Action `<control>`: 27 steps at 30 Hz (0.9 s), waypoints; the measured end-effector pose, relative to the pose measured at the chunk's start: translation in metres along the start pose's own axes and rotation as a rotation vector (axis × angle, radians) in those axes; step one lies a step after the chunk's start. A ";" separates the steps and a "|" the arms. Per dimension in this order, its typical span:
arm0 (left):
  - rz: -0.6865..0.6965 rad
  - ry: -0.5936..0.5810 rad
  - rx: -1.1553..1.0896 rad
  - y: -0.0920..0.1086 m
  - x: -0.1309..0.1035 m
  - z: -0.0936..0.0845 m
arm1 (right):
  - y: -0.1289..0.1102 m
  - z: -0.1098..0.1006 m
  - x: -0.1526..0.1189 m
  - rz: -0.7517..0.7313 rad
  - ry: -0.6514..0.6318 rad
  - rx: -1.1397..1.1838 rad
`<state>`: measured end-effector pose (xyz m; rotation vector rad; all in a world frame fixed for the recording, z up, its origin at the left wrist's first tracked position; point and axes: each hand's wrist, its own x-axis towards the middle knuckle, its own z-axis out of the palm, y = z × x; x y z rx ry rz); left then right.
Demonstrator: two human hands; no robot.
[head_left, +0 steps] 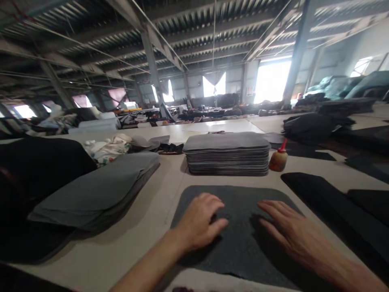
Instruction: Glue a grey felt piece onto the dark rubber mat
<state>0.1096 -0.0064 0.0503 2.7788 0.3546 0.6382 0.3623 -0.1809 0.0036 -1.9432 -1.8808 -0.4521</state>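
A dark grey sheet with rounded corners (237, 243) lies flat on the pale table in front of me. Over its left part is my left hand (202, 221), fingers curved and thumb apart, with nothing seen in it. My right hand (284, 225) hovers at the sheet's right side, fingers stretched forward and thumb separate, casting a shadow beneath. Just beyond the sheet stands a neat stack of grey sheets (226, 158). To the left, a looser pile of grey pieces (100, 190) slants across the table.
A squeeze bottle with a red nozzle (278, 158) stands right of the stack. Long black pieces (328, 207) lie at the right, near a dark heap (313, 127). Patterned white cloth (114, 148) sits at the back left, beside a black draped form (39, 174).
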 end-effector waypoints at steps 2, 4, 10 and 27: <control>0.062 -0.172 -0.068 0.015 0.008 0.023 | -0.008 0.022 0.008 -0.028 -0.071 0.004; 0.070 -0.329 -0.105 0.021 0.007 0.041 | -0.010 0.043 0.007 -0.044 -0.136 -0.019; 0.050 -0.440 -0.111 0.012 -0.007 0.054 | -0.015 0.052 -0.001 0.051 -0.288 -0.013; 0.177 -0.311 0.284 -0.018 0.008 0.095 | 0.038 0.019 -0.019 0.312 -0.173 -0.102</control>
